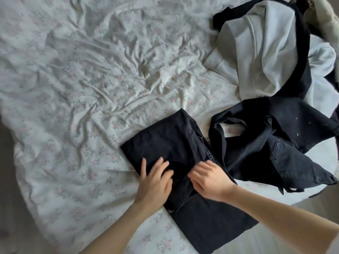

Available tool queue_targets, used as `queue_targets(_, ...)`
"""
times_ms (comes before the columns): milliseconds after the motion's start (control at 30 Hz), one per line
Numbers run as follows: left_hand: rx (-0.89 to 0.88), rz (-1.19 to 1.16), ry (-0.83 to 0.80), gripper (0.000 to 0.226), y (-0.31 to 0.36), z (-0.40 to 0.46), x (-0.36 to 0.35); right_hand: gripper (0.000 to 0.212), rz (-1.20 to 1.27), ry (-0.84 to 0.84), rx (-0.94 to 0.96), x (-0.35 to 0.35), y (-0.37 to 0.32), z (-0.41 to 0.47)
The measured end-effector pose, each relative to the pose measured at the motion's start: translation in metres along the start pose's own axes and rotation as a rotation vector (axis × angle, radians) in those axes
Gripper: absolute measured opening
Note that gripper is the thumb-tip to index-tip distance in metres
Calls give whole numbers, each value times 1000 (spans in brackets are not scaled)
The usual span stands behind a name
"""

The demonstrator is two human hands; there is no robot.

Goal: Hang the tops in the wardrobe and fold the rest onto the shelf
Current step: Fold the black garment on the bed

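Observation:
A pair of black trousers (170, 138) lies partly folded on the bed, near its front edge. My left hand (156, 180) rests flat on the folded part, fingers straight and spread. My right hand (209, 178) lies on the same trousers just to the right, its fingers bent against the cloth near the waistband; I cannot tell whether they pinch it. To the right sprawls a second black garment (271, 142), unfolded. Behind it a light grey hoodie (256, 52) is heaped over more black clothing.
The bed is covered by a wrinkled white sheet (82, 79) with a small flower print. Floor shows at the far left (7, 180) and at the lower right. A beige object (322, 13) sits in the top right corner.

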State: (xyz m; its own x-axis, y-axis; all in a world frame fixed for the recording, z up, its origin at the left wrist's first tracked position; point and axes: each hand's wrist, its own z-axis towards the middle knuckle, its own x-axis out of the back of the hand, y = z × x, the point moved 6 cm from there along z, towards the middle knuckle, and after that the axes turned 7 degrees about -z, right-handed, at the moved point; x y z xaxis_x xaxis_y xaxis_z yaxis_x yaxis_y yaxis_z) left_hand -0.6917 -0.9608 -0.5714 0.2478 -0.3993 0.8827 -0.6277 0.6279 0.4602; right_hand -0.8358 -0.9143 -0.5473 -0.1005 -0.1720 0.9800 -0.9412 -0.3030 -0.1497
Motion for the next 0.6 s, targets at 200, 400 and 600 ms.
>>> queue_targets(200, 529, -75, -155, 71, -96, 77, 39, 63, -134, -206, -133, 8, 54, 119)
queue_targets(400, 729, -630, -615, 80, -127, 82, 27, 88, -127, -700, -124, 0, 83, 167)
queue_targets(600, 519, -654, -542, 61, -84, 69, 61, 48, 13, -813, -161, 36, 78, 149)
